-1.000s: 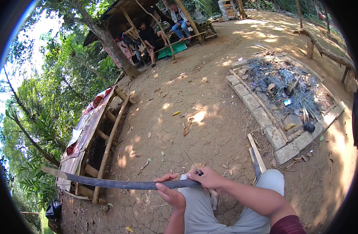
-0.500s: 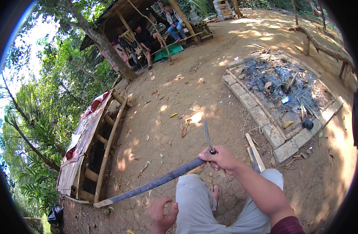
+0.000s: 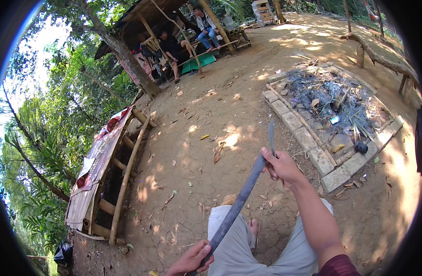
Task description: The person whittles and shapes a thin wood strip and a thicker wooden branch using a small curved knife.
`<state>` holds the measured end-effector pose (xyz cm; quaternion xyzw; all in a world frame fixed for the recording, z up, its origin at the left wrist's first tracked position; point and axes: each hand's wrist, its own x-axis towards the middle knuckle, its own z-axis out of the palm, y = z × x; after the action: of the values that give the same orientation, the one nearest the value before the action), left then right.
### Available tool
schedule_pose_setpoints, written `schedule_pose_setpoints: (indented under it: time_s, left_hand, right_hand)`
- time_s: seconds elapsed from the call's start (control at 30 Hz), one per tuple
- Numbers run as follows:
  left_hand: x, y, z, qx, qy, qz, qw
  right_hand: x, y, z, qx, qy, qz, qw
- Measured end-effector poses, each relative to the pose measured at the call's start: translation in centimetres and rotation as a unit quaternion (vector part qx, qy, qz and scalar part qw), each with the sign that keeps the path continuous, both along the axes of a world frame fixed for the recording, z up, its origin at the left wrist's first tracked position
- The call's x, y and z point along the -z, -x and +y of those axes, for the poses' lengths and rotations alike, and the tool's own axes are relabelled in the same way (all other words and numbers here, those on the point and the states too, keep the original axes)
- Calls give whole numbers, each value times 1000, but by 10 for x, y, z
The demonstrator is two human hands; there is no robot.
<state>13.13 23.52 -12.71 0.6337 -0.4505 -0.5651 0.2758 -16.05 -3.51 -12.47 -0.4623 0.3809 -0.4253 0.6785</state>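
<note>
A long, dark, slightly curved strip [image 3: 238, 202] runs slantwise from bottom centre up toward the middle, above my knees in grey trousers. My left hand [image 3: 192, 260] grips its lower end at the bottom edge of the picture. My right hand [image 3: 281, 166] is closed at the strip's upper end and holds a knife [image 3: 270, 135], whose thin blade points up and away from me. Whether the blade touches the strip I cannot tell.
Bare cracked earth with dry leaves lies ahead. A brick-edged ash pit [image 3: 307, 138] is at the right and a bamboo frame [image 3: 126, 179] at the left. Behind stand a tree trunk [image 3: 123, 55], a shelter with seated people [image 3: 174, 46] and a wooden rail [image 3: 381, 57].
The strip has swung from lying level across my lap to a steep slant. My left hand slid down to its lower end, and my right hand rose with the knife.
</note>
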Motion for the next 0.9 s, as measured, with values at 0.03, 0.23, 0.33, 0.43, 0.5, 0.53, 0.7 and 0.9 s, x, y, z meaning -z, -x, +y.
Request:
schedule_pose_setpoints:
  time_s: [0.03, 0.23, 0.33, 0.43, 0.5, 0.53, 0.7, 0.9]
  left_hand:
    - [5, 5, -6, -21, 6, 30, 999]
    - [14, 32, -56, -35, -14, 185, 982]
    - [24, 43, -87, -63, -8, 230, 971]
    - [31, 45, -106, -90, 20, 298, 950]
    - [31, 52, -118, -82, 20, 332, 940]
    - [30, 53, -120, -83, 22, 345, 935]
    - [47, 56, -124, -74, 43, 378, 922]
    - [58, 56, -116, -147, 65, 413, 897]
  right_hand:
    - [2, -1, -2, 30, -10, 29, 999]
    - [20, -8, 3, 76, 81, 215, 970]
    - [42, -14, 24, 99, 180, 229, 951]
    - [23, -30, 69, 53, 192, 284, 938]
    - [28, -31, 85, 14, 209, 341, 916]
    - [32, -35, 91, -11, 218, 365, 905]
    - [36, -54, 109, -55, 232, 411, 880]
    - [39, -68, 116, -99, 242, 417, 871]
